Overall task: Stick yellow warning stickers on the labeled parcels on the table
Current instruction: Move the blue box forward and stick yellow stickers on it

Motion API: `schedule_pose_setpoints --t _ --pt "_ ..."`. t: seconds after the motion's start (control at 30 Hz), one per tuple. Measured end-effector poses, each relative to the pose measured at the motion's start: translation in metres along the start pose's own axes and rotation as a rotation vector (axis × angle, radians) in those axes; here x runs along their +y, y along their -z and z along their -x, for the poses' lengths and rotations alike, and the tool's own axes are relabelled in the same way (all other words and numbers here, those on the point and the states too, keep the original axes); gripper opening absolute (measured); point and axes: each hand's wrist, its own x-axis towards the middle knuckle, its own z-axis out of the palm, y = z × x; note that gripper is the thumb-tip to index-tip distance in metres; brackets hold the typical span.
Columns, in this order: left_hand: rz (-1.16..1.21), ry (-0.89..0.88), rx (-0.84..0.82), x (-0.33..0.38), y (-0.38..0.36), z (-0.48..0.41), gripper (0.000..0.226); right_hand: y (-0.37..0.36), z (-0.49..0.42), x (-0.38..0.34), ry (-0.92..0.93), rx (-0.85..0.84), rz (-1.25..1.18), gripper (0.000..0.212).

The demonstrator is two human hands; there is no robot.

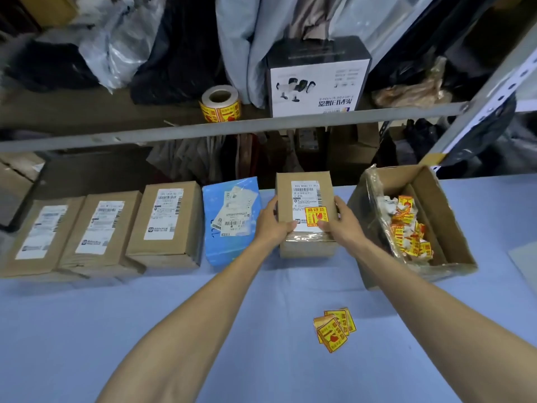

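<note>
A brown cardboard parcel (305, 187) stands on the blue table (116, 330), with a white label and a yellow warning sticker (316, 216) stuck on the label's lower right. My left hand (274, 222) grips its left side and my right hand (340, 222) grips its right side, thumb by the sticker. Left of it lie a blue mailer parcel (215, 245) and three brown labeled boxes (167, 222), (101, 228), (40, 237), none showing a yellow sticker. A small pile of loose yellow stickers (334, 328) lies on the table near me.
An open cardboard box (436, 199) holding crumpled sticker backings and yellow scraps stands right of the parcel. Behind, a metal shelf rail (261, 125) carries a roll of yellow stickers (220, 104), a white product box (316, 82) and bags.
</note>
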Motion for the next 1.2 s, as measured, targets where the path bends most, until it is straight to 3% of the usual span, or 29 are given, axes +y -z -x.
schedule_pose_setpoints --t 0.23,0.33,0.43,0.57,0.63,0.7,0.8,0.87,0.93,1.2 --pt "-0.007 -0.012 0.036 -0.016 -0.012 -0.015 0.083 -0.005 -0.016 0.015 0.03 0.003 0.039 0.06" --pt "-0.037 -0.015 0.018 -0.017 -0.01 -0.016 0.085 -0.008 -0.017 0.016 0.008 0.034 0.155 0.061" --pt "-0.079 -0.081 0.056 -0.016 0.007 -0.01 0.072 -0.013 -0.012 0.001 0.021 0.145 0.358 0.046" --pt "-0.201 -0.158 0.264 -0.032 0.059 -0.003 0.054 -0.039 0.011 -0.028 0.283 0.294 0.543 0.051" --pt "-0.356 -0.103 0.326 -0.047 0.085 0.0 0.058 -0.064 0.018 -0.04 0.367 0.186 0.493 0.047" --pt "-0.485 0.016 0.287 -0.063 0.102 0.002 0.069 -0.093 0.018 -0.045 0.355 -0.01 0.493 0.046" --pt "-0.424 0.134 0.175 -0.087 0.111 0.001 0.086 -0.135 0.011 -0.036 0.245 -0.173 0.566 0.059" --pt "-0.341 0.106 0.154 -0.098 0.115 -0.005 0.088 -0.156 0.011 -0.026 0.083 -0.191 0.517 0.077" --pt "-0.311 0.099 0.159 -0.103 0.119 -0.01 0.087 -0.167 0.013 -0.021 -0.03 -0.165 0.439 0.082" --pt "-0.328 0.112 0.11 -0.122 0.112 0.017 0.089 -0.155 0.047 -0.007 -0.059 -0.147 0.295 0.077"
